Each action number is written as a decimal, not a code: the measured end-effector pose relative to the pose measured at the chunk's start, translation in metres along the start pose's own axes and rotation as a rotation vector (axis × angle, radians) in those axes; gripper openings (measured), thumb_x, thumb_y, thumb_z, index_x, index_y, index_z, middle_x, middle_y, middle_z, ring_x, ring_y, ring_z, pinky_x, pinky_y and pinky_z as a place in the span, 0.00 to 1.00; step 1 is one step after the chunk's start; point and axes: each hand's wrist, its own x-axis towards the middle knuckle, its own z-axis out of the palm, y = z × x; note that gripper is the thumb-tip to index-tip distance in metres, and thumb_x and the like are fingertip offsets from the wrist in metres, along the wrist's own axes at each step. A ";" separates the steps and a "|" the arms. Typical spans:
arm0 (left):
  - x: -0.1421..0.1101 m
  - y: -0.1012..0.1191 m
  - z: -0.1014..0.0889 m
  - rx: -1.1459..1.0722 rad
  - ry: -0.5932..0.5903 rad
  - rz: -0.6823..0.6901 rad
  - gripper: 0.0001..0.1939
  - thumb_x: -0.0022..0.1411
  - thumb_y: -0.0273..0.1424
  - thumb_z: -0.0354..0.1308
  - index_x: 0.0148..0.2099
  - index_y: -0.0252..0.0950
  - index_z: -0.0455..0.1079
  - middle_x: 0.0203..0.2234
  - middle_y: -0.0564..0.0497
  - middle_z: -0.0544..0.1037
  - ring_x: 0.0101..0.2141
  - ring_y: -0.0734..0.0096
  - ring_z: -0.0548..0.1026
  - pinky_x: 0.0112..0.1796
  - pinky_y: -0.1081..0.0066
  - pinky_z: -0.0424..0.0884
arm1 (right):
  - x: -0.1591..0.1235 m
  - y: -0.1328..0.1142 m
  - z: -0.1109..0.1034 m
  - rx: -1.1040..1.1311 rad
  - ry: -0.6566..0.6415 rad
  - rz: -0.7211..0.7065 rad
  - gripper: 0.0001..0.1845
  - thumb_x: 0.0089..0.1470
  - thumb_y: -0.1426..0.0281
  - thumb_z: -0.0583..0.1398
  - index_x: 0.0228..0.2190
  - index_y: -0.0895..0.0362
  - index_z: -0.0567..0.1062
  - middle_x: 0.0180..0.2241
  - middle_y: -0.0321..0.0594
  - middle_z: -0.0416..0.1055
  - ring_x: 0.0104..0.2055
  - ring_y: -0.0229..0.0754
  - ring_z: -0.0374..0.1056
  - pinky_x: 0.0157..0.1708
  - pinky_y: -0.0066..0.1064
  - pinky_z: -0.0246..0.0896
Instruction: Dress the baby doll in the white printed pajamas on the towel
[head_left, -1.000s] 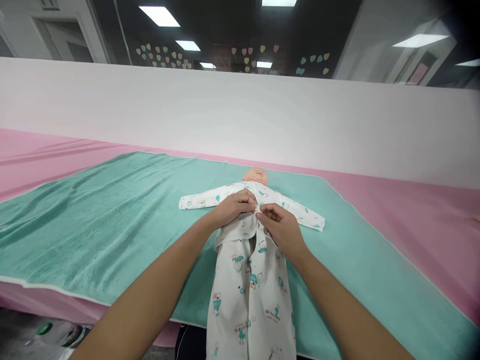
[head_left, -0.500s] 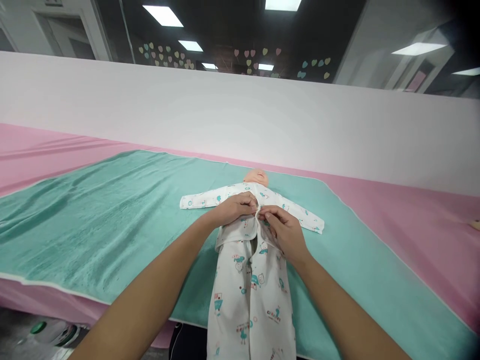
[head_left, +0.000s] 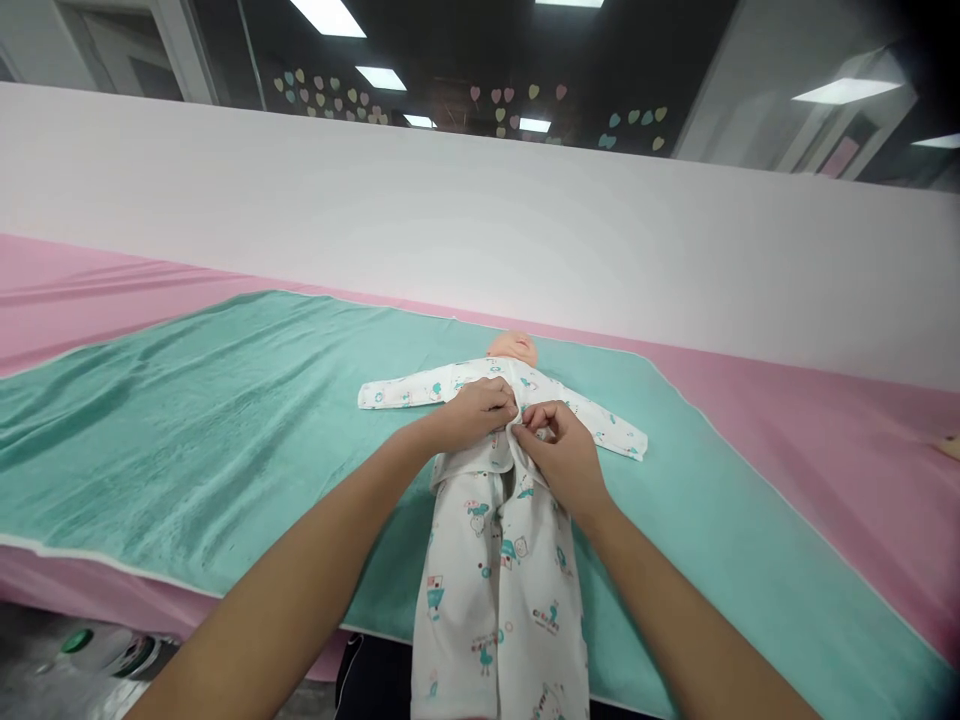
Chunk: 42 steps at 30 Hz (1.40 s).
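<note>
Doll (head_left: 513, 345) lies on its back in front of me, its head the farthest part, on a teal blanket (head_left: 225, 440) spread over a pink sheet (head_left: 810, 430). Through the head camera I see it dressed in a white printed top (head_left: 474, 458), both sleeves stretched out sideways, and matching trousers (head_left: 461, 590) that run toward me past the blanket's near edge. My left hand (head_left: 476, 412) grips the top's front edge with bent fingers, while my right hand (head_left: 566, 455) pinches that edge just beside it, thumb against forefinger; whatever lies between the fingertips is too small to tell. At lower left I have a clear bottle (head_left: 109, 648) with a green cap; beyond the sheet stands a white wall (head_left: 480, 230).
</note>
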 end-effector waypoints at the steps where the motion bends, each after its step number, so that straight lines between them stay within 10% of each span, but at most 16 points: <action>1: 0.000 0.001 0.001 0.024 0.014 -0.007 0.16 0.62 0.33 0.44 0.23 0.34 0.60 0.31 0.52 0.66 0.36 0.71 0.63 0.39 0.71 0.59 | -0.001 -0.001 0.001 -0.044 0.019 -0.005 0.09 0.48 0.68 0.60 0.28 0.59 0.64 0.34 0.38 0.67 0.32 0.35 0.61 0.28 0.23 0.53; 21: -0.001 0.005 0.006 0.262 0.107 0.009 0.09 0.52 0.24 0.46 0.21 0.35 0.55 0.29 0.51 0.67 0.33 0.69 0.63 0.36 0.69 0.60 | -0.003 -0.006 0.003 -0.154 0.028 -0.023 0.08 0.50 0.68 0.57 0.25 0.58 0.63 0.34 0.37 0.67 0.34 0.37 0.62 0.30 0.25 0.53; 42: -0.011 0.020 0.013 0.881 0.085 0.076 0.14 0.63 0.28 0.40 0.29 0.33 0.63 0.29 0.46 0.65 0.30 0.66 0.62 0.32 0.66 0.57 | 0.000 -0.003 0.004 -0.035 0.039 0.016 0.06 0.49 0.69 0.57 0.26 0.58 0.64 0.32 0.37 0.67 0.31 0.36 0.62 0.30 0.25 0.55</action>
